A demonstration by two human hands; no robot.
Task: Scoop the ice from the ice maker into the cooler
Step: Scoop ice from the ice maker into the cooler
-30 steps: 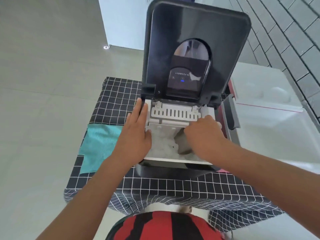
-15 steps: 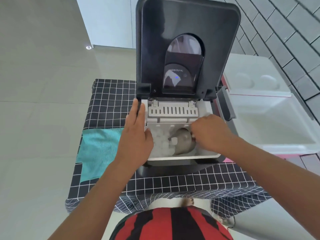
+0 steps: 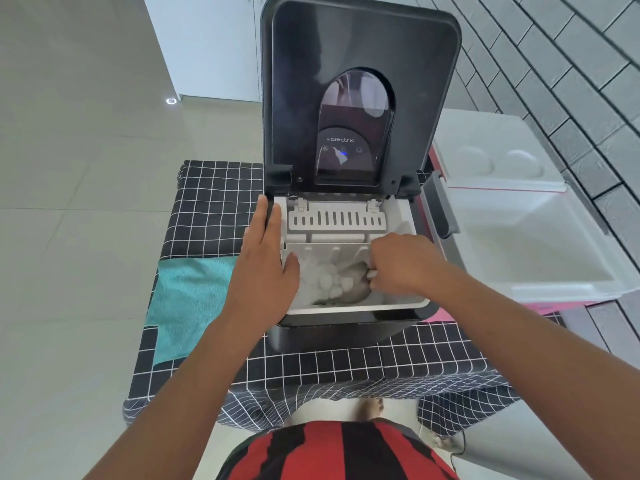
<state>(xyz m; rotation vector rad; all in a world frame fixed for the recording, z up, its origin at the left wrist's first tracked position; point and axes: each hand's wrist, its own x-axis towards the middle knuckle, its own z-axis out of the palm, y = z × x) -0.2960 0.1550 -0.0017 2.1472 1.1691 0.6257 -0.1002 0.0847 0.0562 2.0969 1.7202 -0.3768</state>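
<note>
A black ice maker (image 3: 346, 323) stands on a checked tablecloth with its lid (image 3: 360, 64) raised upright. Its white basket holds a heap of ice (image 3: 323, 280) on the left side. My right hand (image 3: 403, 263) is inside the basket, fingers curled round the handle of a translucent grey scoop (image 3: 353, 284) that lies low among the ice. My left hand (image 3: 266, 261) rests flat on the ice maker's left rim, fingers straight, thumb over the basket edge. The white cooler (image 3: 540, 268) stands open immediately to the right, its inside bare where visible.
The cooler's white lid (image 3: 498, 157) with two round cup recesses is folded back behind it. A teal cloth (image 3: 187, 299) lies on the checked tablecloth (image 3: 214, 202) left of the ice maker. A grey tiled wall runs along the right.
My right hand has drawn slightly right and back in the basket, tilting the scoop lower into the ice. My left hand stays on the left rim.
</note>
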